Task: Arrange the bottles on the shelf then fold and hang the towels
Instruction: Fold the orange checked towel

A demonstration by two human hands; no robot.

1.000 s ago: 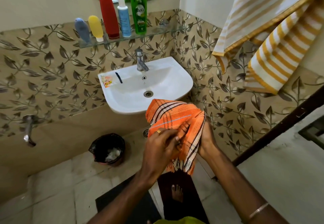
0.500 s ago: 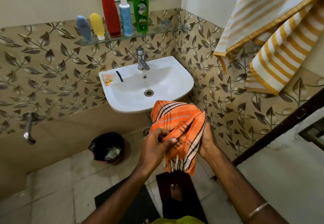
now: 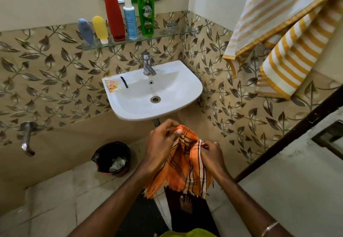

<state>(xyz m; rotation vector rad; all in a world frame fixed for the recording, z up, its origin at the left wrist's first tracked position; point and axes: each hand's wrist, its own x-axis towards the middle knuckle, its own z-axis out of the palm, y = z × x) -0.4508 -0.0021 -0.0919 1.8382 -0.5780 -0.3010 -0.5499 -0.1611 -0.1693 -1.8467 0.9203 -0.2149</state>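
Below the white washbasin (image 3: 154, 95), both hands hold an orange checked towel (image 3: 182, 164) out over the floor. Left hand (image 3: 161, 149) pinches the towel's top edge between thumb and curled fingers; right hand (image 3: 211, 155) pinches the adjoining white-striped edge. Fringed lower hem hangs loose above a bare foot (image 3: 186, 203) on a dark mat (image 3: 141, 216). Glass shelf (image 3: 174, 32) above the tap (image 3: 148, 64) carries five bottles in a row: blue-grey tube (image 3: 86, 31), yellow tube (image 3: 100, 29), red bottle (image 3: 114, 16), white pump bottle (image 3: 130, 16), green Vatika bottle (image 3: 146, 8). Yellow-and-white striped towel (image 3: 285, 32) hangs on the right wall, well apart from the hands. Black-lined waste bin (image 3: 112, 159) stands on the floor to the left, near a wall spout (image 3: 27, 138). Orange sachet (image 3: 111, 85) lies on the basin's left rim.
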